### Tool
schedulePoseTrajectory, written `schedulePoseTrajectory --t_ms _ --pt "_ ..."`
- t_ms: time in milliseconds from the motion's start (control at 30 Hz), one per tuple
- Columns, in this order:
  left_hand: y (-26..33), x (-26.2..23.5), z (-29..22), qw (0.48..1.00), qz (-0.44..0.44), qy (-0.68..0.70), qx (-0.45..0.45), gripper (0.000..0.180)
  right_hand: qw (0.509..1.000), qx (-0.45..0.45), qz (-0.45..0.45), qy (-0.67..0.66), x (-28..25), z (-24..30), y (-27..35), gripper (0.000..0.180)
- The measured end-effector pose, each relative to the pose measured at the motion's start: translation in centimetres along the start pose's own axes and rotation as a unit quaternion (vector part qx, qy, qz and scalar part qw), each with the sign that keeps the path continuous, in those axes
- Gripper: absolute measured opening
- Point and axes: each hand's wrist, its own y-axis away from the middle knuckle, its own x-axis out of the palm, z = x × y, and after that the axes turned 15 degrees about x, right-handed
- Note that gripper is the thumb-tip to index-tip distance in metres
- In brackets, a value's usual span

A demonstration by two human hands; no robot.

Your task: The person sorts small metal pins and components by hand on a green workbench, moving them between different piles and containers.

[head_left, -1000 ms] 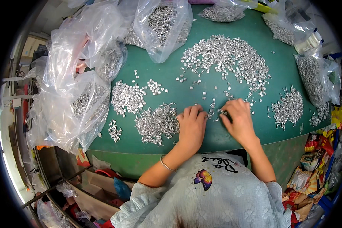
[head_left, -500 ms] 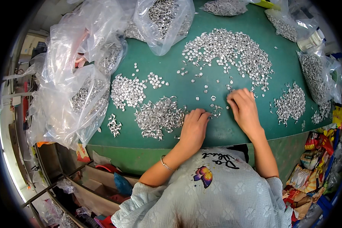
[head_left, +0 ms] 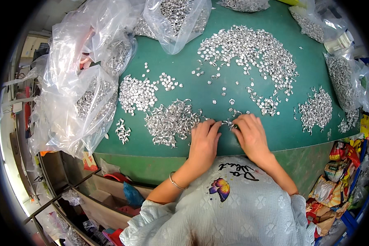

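Observation:
My left hand (head_left: 204,139) rests at the table's near side, thumb and fingers drawn together, just right of a pile of curved silver metal pieces (head_left: 172,123). My right hand (head_left: 252,137) is close beside it, fingers bent and tips turned toward the left hand. A few small curved silver pieces (head_left: 226,122) show between the two sets of fingertips. What each hand pinches is too small and partly covered to make out. Above the right hand lies a small cluster of silver pieces (head_left: 268,105), below a wide arc of many more (head_left: 250,49).
Chunky flower-like silver pieces (head_left: 137,94) are heaped at left. Another pile of curved pieces (head_left: 317,108) sits at right. Clear plastic bags (head_left: 76,94) of metal parts crowd the left side, with an opened bag (head_left: 176,24) at the back and a filled bag (head_left: 342,82) at right.
My right hand has come back toward me and left, beside my left hand. A cluster of pieces now lies where the right hand was. My left hand has shifted slightly left.

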Motion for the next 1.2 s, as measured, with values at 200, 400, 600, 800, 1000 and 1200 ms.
schedulePoseTrajectory --t_ms 200,400,600,800,1000,1200 --pt "1.4 -1.6 -0.5 0.998 -0.035 -0.05 0.005 0.045 0.996 0.042 -0.054 -0.059 -0.3 -0.8 0.1 0.018" --pt "-0.4 2.2 -1.2 0.998 -0.024 -0.017 0.047 0.042 0.992 0.016 -0.004 -0.122 0.9 0.3 -0.4 0.009" --pt "-0.3 2.1 1.2 0.997 -0.047 -0.044 0.051 0.029 0.998 0.003 -0.061 0.034 -0.7 0.3 -2.8 0.023" --pt "0.4 0.2 0.7 0.996 -0.067 -0.052 0.032 0.031 1.0 0.01 0.01 0.027 -0.4 -0.7 -0.3 0.026" --pt "-0.4 1.5 0.5 0.992 0.022 -0.056 0.113 0.035 0.997 0.064 -0.03 0.0 -2.9 -2.8 2.6 0.021" --pt "-0.1 0.8 1.3 0.996 -0.037 -0.033 0.074 0.03 0.988 0.113 -0.108 0.007 -3.9 -5.6 3.7 0.019"
